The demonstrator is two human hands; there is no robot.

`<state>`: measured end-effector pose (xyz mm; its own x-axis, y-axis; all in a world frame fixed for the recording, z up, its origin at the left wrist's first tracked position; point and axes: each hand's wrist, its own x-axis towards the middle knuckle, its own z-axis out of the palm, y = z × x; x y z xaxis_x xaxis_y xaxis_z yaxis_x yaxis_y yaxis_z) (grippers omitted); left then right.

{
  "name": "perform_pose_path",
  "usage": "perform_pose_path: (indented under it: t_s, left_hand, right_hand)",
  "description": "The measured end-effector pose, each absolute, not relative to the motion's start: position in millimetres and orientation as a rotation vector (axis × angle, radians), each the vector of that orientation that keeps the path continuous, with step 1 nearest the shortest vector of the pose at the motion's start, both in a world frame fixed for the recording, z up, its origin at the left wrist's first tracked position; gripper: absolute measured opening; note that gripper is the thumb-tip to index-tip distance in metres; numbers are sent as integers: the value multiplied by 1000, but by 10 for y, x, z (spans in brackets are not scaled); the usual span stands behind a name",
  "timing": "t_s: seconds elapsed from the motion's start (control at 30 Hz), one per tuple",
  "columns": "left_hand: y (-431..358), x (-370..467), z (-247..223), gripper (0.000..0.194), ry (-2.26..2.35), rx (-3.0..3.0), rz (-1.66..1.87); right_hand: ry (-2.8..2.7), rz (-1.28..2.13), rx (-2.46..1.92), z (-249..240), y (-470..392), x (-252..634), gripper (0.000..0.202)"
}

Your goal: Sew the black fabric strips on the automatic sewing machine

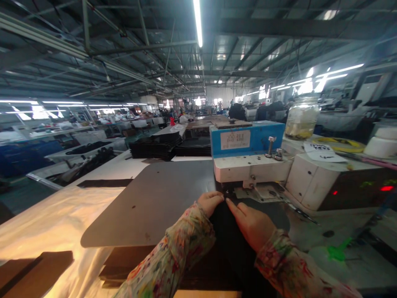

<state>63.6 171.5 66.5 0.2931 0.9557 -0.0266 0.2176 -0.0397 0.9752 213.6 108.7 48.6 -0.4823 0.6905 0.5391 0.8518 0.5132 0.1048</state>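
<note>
Nearest: patterned sleeves [182,240] cut off at the bottom edge. Black material [229,240] lies lower centre, between and beneath the hands; its near end sinks into shadow, outline hard to make out. Long axis runs up the frame, bottom edge towards centre, far end pointing at the machine and lost under its head.

Left hand [211,203]: fingers bent and close together, tips at the material's far part. Right hand [252,223]: forefinger stretched towards the machine, the rest partly hidden. Tips of the two hands nearly meet. Cannot tell whether either set of fingers pinches the material or only presses it.

Lower left, a brown piece [40,271], cut off by the frame. Grey plate [149,203] covers part of a dark stack [127,265]. Bench [71,225] pale, glossy, warmly lit at left.

Right of centre, blue-and-white machine [248,151], label too blurred to read. Behind it, a glass jar [300,118], contents unclear. Black stacks [155,145] beyond the plate.

Far: long workshop, roof beams, tube light [197,22] at top; distant rows blurred.
</note>
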Motion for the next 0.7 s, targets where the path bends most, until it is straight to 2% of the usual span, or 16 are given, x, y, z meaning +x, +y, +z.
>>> perform_pose_path:
  t_s: [0.2, 0.33, 0.47, 0.57, 0.7]
  left_hand:
    - [1738, 623, 663, 13, 1136, 1639, 858]
    - [1735, 667, 571, 17, 1218, 1753, 823]
    - [1736, 685, 571, 13, 1419, 2326, 819]
    - [1707, 662, 595, 15, 1529, 2499, 840]
    - [1629, 630, 621, 18, 1430, 2679, 673]
  right_hand:
    - [-2416, -589, -1407, 555, 1089, 2071, 41]
    - [-2459, -316, -1546, 640, 1122, 2074, 40]
    - [-2373, 52, -1621, 702, 1232, 2100, 35]
    - [-2283, 183, -1623, 700, 1349, 2130, 28]
    - [-2209, 338, -1582, 668, 1507, 2173, 25]
